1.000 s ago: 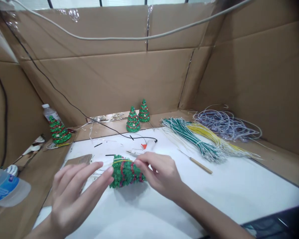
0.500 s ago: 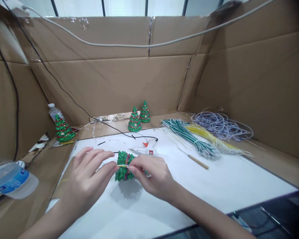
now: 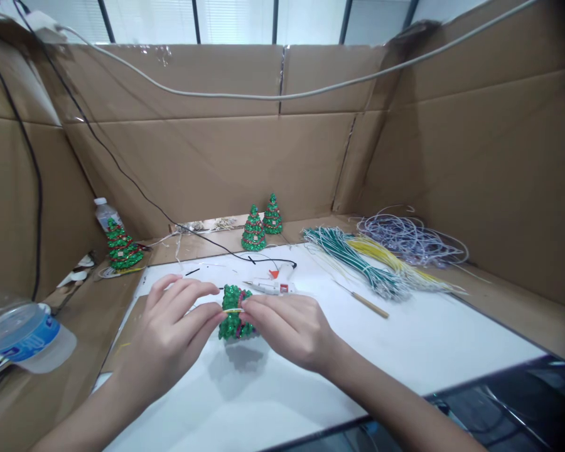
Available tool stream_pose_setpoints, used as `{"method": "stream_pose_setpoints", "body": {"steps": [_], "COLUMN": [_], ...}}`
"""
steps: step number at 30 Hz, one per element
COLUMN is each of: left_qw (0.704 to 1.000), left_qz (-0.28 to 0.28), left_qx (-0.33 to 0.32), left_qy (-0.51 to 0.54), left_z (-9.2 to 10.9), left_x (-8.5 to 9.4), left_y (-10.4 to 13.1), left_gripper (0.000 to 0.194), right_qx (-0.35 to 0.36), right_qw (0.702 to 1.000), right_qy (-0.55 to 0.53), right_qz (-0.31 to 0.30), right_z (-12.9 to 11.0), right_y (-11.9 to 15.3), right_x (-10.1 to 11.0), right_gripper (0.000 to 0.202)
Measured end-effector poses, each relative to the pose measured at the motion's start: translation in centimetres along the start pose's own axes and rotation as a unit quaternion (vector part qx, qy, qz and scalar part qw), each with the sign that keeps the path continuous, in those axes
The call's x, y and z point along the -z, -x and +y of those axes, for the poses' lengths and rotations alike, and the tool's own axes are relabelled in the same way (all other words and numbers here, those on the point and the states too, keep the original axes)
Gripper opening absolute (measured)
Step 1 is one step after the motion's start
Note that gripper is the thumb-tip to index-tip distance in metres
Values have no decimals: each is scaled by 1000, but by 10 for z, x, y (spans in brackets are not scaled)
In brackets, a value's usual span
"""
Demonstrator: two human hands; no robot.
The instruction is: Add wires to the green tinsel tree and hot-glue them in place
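Above white tabletop [image 3: 433,351], two hands [image 3: 162,336] [image 3: 294,326] pinching yellow wire [image 3: 232,310], one tree [image 3: 230,326] alongside, three trees [image 3: 253,231] beyond

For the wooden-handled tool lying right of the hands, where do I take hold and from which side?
Take the wooden handle around its middle, coming from above and the near right. The tool lies on the white surface with its handle end toward that side, while the thin shaft points away to the far left, so this approach should stay clear of it.
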State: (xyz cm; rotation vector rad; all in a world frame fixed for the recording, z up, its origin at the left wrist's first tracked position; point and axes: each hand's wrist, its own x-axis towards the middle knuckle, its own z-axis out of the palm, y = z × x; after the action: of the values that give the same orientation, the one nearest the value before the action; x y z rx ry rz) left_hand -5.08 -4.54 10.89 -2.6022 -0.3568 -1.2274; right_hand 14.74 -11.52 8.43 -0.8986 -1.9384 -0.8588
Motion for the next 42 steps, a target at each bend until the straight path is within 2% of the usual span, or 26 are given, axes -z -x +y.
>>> {"method": "stream_pose_setpoints", "body": {"steps": [16,21,24,26,29,32,34,36,39,42], "left_qw": [1000,998,990,973,928,884,860,852,859,867], "left_qz": [-13,-51,-101,-138,-199,-229,-225,-209,-186,-178], "left_qx": [-4,10,63,138,258,327,351,353,328,326], "left_qy": [13,29,74,121,178,245,294,326,345,332], "left_z": [0,-4,-8,-10,-15,-20,-25,-31,-37,-40], "left_x": [2,1,1,1,4,6,5,2,-3,-7], "left_y": [1,4,5,4,1,-2,-3,-2,-1,0], "left_gripper": [8,10,27,36,38,40,41,39,40,33], "right_qx": [38,39,29,9,-20,-49,-69,-89,-116,-149], "right_qw": [999,999,999,999,997,994,992,990,988,985], "right_qy": [0,8,26,46,70,75,76,77,73,64], "right_qz": [2,-4,13,23,39,59,70,77,75,60], "right_z": [1,3,13,24,41,54,60,64,66,65], "right_y": [1,1,6,11,20,27,32,37,43,46], "right_x": [0,5,9,12,17,24,29,33,38,39], "right_gripper": [6,12,12,14,17,16,15,15,15,11]}}
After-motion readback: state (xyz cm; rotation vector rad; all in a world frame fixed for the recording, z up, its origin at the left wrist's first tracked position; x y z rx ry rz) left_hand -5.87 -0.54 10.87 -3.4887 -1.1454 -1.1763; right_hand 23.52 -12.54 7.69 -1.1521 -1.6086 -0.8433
